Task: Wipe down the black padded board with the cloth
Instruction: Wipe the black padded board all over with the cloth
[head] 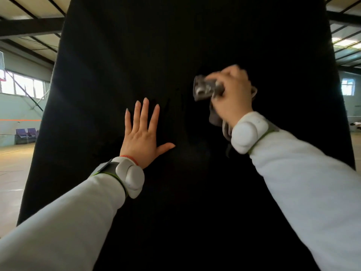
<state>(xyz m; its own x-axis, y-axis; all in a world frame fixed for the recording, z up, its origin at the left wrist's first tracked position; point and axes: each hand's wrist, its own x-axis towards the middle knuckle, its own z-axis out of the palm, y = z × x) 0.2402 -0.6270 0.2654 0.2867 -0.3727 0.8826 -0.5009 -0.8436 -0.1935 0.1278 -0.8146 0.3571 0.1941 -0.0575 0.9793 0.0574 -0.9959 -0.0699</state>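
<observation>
Head view shows my right hand (232, 96) with its fingers curled round the cloth (205, 89). The cloth is a grey bunch that pokes out left of my knuckles, and a fold of it hangs below my palm down to the wrist. Hand and cloth are both blurred, so I cannot tell how much of the cloth lies flat on the board (175, 45). They sit against its black face, right of its middle.

Just below the grip a white pod (247, 132) is strapped round my wrist, over a pale grey sleeve (304, 182). Lower and to the left of the grip, well apart from it, my left hand (141, 135) rests flat on the board. Its fingers are straight and slightly spread, and the thumb points toward the grip. A red string (130, 158) and a second pod (130, 178) circle that wrist.

The board stands upright and fills most of the view around both hands. Past its far left edge are windows (23, 85), purple seats (27, 133) by a wall and a pale floor (13, 163). Dark beams (29, 28) run overhead.
</observation>
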